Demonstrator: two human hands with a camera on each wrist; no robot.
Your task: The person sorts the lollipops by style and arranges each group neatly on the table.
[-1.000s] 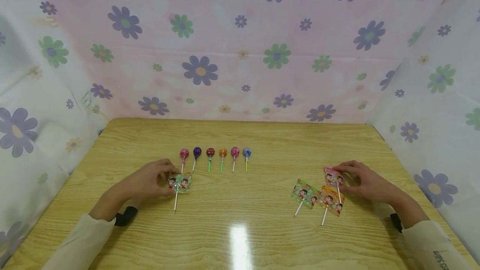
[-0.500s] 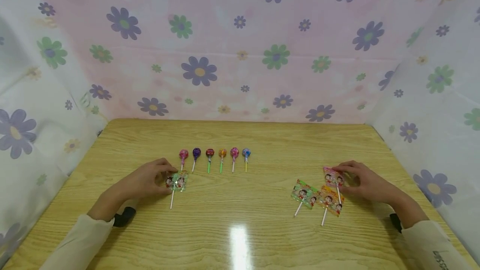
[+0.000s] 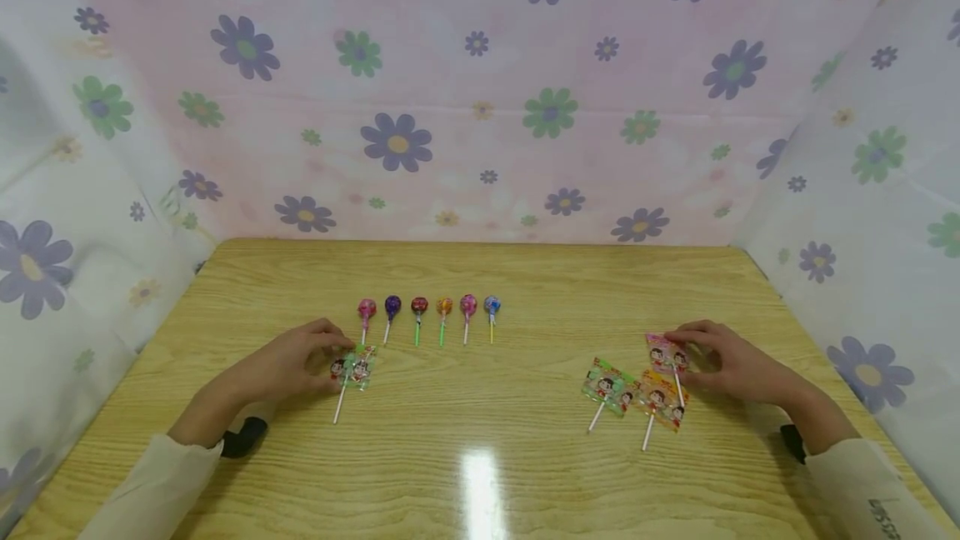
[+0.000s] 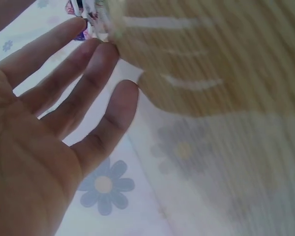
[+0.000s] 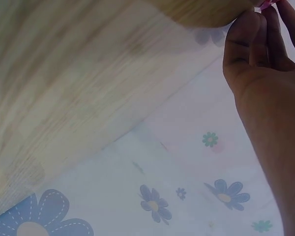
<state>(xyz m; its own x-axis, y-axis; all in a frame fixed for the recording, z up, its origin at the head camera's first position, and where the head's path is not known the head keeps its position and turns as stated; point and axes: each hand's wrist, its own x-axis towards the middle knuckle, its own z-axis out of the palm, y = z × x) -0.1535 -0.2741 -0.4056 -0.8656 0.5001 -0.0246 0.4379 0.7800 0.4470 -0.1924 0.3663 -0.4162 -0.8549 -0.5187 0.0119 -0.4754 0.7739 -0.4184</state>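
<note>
In the head view, my left hand (image 3: 281,365) holds a flat lollipop (image 3: 360,367) in a clear and green wrapper by its left side, index finger at the top edge, thumb lower down. Its white stick points toward me, tilted left. The left wrist view shows the fingers (image 4: 96,73) nearly straight, tips at the wrapper. My right hand (image 3: 727,365) holds a pink-wrapped flat lollipop (image 3: 657,352) by its right side; a bit of pink wrapper (image 5: 268,4) shows at its fingertips. Just below lie an orange-wrapped lollipop (image 3: 660,398) and another green-wrapped lollipop (image 3: 609,388).
Several round lollipops stand in a row across the wooden table (image 3: 480,407), from a pink one (image 3: 366,308) near my left fingers to a blue one (image 3: 492,305) with a yellow stick. Flowered cloth (image 3: 480,107) walls the back and both sides.
The green-wrapped lollipop in my left hand has shifted slightly left and turned, its stick end swinging left. My right hand and the lollipops by it have stayed in place.
</note>
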